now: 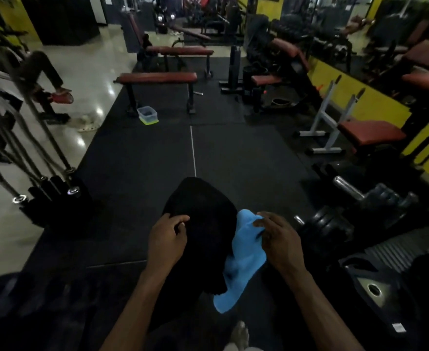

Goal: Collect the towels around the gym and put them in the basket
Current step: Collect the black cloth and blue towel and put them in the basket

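Left hand (166, 236) grips the black towel (203, 224) at its top, right hand (278, 239) pinches the blue towel (243, 259) touching it; both towels hang between the hands over the mat (132, 173), and the basket (147, 114) sits well ahead, beside a bench (157, 77)

- Commercial gym, free-weight floor.
- Flat benches with red-brown pads on black steel legs: the near bench (157, 77) stands in front of the far bench (180, 50).
- Black rubber mats (137, 158) cover the lifting area, with a glossy pale tile floor (87, 72) to the left.
- Black weight plates (327, 230) sit at right, a chrome bar end (346, 189) just beside them.
- White steel bar stand (326, 120) near a padded seat (370, 134).
- Machine cables (56, 148) at left.
- Long wall mirror (335, 34) above a yellow wall band (365, 100), reflecting more machines.
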Demonstrator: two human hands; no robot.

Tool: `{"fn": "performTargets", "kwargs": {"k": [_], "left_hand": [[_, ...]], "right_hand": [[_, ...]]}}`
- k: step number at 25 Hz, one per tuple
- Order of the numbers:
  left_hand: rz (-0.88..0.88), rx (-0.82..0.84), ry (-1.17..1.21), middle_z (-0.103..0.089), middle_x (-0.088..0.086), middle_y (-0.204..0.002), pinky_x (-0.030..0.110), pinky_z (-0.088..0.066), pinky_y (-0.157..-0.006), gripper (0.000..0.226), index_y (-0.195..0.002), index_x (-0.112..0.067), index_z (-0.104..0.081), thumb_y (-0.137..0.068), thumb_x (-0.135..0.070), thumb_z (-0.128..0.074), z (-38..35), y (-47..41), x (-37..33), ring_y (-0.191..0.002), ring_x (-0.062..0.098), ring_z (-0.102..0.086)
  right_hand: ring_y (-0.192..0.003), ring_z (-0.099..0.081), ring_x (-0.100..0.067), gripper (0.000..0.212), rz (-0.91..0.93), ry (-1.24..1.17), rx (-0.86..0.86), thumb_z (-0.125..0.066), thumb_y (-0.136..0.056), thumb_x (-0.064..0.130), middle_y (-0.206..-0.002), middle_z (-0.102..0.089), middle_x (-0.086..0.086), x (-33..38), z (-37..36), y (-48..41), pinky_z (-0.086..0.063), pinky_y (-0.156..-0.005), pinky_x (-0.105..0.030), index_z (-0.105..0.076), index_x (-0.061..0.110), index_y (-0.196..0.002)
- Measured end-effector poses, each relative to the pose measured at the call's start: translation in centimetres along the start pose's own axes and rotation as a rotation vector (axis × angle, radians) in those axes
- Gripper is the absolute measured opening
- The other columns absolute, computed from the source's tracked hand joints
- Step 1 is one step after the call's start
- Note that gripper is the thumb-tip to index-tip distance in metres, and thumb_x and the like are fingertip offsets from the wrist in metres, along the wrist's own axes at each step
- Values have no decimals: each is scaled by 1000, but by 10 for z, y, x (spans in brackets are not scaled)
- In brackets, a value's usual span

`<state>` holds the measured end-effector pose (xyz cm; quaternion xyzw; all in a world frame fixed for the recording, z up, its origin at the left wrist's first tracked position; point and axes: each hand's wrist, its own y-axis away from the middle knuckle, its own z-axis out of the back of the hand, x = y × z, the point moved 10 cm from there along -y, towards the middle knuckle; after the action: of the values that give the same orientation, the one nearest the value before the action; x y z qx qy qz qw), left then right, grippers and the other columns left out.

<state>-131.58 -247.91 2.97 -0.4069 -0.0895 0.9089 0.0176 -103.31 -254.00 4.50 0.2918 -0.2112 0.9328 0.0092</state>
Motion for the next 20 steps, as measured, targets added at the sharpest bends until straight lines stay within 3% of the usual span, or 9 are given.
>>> {"fn": "performTargets", "kwargs": {"k": [2,5,8,11,14,20], "left_hand": [[-29,-28,-22,-67,6,-102,27,-49,-84,26,-108,-15,-76,-93,-5,-58,-16,-68,-3,-91,20,-65],[-16,-93,-52,-68,9,-104,31,-50,-85,26,-108,-12,-76,-92,-2,-57,-32,-168,-3,-91,24,-66],[-30,-140,-71,-68,12,-100,31,-48,-81,26,-106,-10,-77,-91,0,-59,-41,-266,-13,-88,29,-66],[-33,-195,-145,-66,15,-91,29,-42,-73,25,-103,-10,-78,-89,1,-61,-48,-351,-16,-81,32,-63],[-29,-227,-149,-61,8,-88,27,-40,-73,25,-104,-12,-77,-90,-1,-61,-66,-439,-10,-75,21,-57],[-14,-219,-101,-64,10,-92,28,-46,-73,26,-106,-13,-77,-91,-2,-58,-131,-635,13,-80,26,-63]], "right_hand": [[-110,-68,-21,42,2,-52,-42,-58,-78,-8,-121,-71,0,-23,-19,-65,-57,-92,-40,-79,18,-103],[-109,-69,-25,47,1,-82,-108,-61,-69,-20,-119,-72,-4,-56,-42,-166,-55,-92,-36,-79,13,-98],[-107,-70,-26,48,45,-83,-124,-63,-67,-22,-119,-73,-7,-76,-54,-263,-53,-93,-32,-79,10,-99],[-109,-69,-28,41,64,-79,-144,-66,-70,-17,-121,-71,-12,-96,-65,-356,-55,-97,-40,-78,8,-100],[-111,-68,-27,38,84,-50,-120,-65,-74,-12,-123,-70,-11,-114,-94,-442,-56,-97,-45,-77,8,-104],[-111,-69,-30,42,96,-6,-145,-66,-72,-18,-123,-70,-12,-166,-169,-623,-58,-92,-50,-77,9,-103]]}}
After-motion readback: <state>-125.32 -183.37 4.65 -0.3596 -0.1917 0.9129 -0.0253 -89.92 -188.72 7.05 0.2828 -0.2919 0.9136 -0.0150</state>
